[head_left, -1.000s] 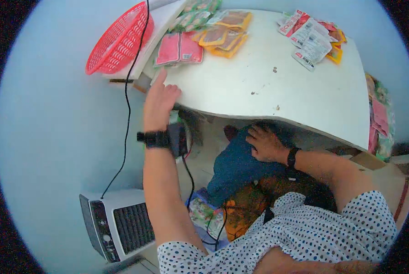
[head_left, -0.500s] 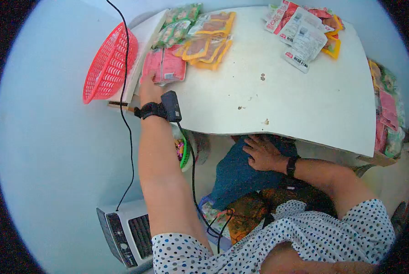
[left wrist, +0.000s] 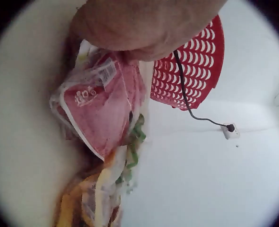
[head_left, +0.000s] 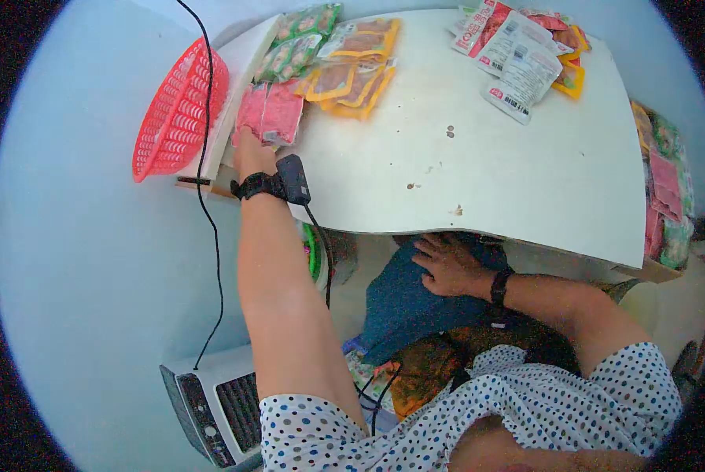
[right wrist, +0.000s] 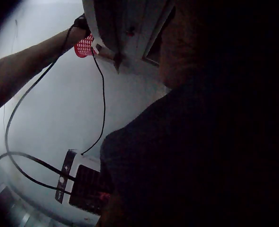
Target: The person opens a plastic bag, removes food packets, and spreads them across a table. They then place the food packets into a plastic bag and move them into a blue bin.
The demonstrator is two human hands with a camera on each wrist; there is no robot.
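At the left of the table, my left hand (head_left: 255, 152) grips the near end of flat pink packets (head_left: 281, 114) in clear wrapping. In the left wrist view the hand covers one end of a pink packet (left wrist: 99, 111), and its fingertips are mostly hidden. Packets with yellow edges (head_left: 352, 86) and green packets (head_left: 293, 55) lie just beyond. Below the table edge my right hand (head_left: 454, 267) rests with spread fingers on dark blue cloth (head_left: 407, 299) over the leg.
A red plastic basket (head_left: 181, 118) stands left of the table (head_left: 447, 173), with a black cord hanging across it. White and red pouches (head_left: 517, 71) lie at the back right. More packets fill a box (head_left: 663, 271) at the right. A white appliance (head_left: 219, 393) is on the floor.
My left hand has reached forward from the table's left edge onto the pink packets, which have shifted slightly left. The right hand stays on the cloth.
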